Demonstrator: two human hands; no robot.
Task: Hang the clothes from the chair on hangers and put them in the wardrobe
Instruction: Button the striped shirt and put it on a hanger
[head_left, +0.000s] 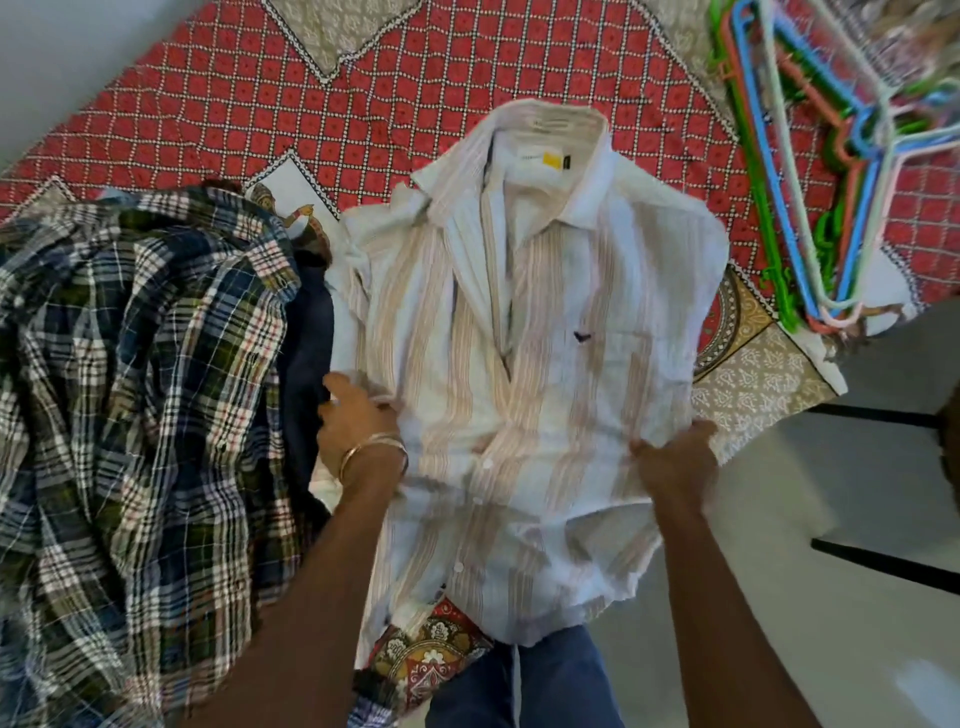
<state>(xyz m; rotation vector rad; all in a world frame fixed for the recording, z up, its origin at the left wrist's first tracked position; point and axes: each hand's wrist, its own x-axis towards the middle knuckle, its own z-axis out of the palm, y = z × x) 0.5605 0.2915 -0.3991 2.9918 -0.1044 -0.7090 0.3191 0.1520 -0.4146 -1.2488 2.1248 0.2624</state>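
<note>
white cotton shirt with pale tan stripes (524, 364) lies face up on the red patterned bedspread (260, 93), collar away from you, placket open at the top, hem hanging over the near edge toward your legs. your left hand (358, 421), with thin gold bangles at the wrist, rests at the shirt's left side seam, fingers curled over the fabric edge; whether it pinches cloth or only presses it, i cannot tell. your right hand (675, 462) grips the right side seam, fingers bunched round a fold.

judgement: step in hand is spreading the shirt flat before a hanger goes in. pull both seams outward evenly so the shoulders sit square, then leave the collar opening clear for the hook. the heap of coloured plastic hangers (810, 171) lies well apart, up to the right on the bedspread, so you will need to free one hand to reach it; they look tangled, so lift one by its hook.

crumpled blue, green and white plaid shirt (130, 374) sits just beside the striped shirt on the left, over a dark navy garment (306, 338).

hard to make out: motion blur softens the hangers; sleeves of the striped shirt are tucked out of sight; no chair or wardrobe identifiable in view.
</note>
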